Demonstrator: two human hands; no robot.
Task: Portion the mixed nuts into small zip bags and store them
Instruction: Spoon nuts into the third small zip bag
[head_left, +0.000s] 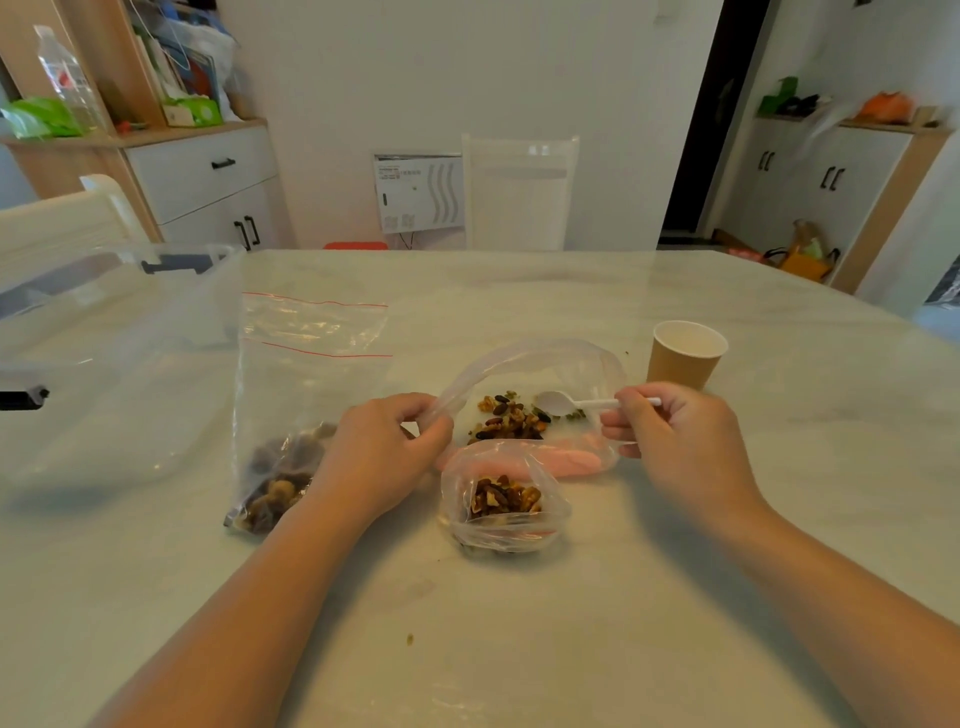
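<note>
1. Between the two hands, a wide clear source bag (535, 364) lies open on the table (779, 493), a loose heap of mixed nuts (511, 415) inside it.
2. The left hand (384, 452) pinches the bag's left rim; the right hand (675, 436) grips a white plastic spoon (566, 402) and also seems to hold the right rim.
3. Just nearer than both hands, a small bag (501, 504) sits open, partly filled.
4. Left of the left hand lies a large red-striped zip bag (306, 395) with darker nuts.
5. Beyond the right hand stands a ribbed paper cup (683, 356).
6. I judge the film thin, limp and slippery: take it by the rim, since the mouth probably collapses unsupported. The nuts look light, hard, irregular and apt to roll.
</note>
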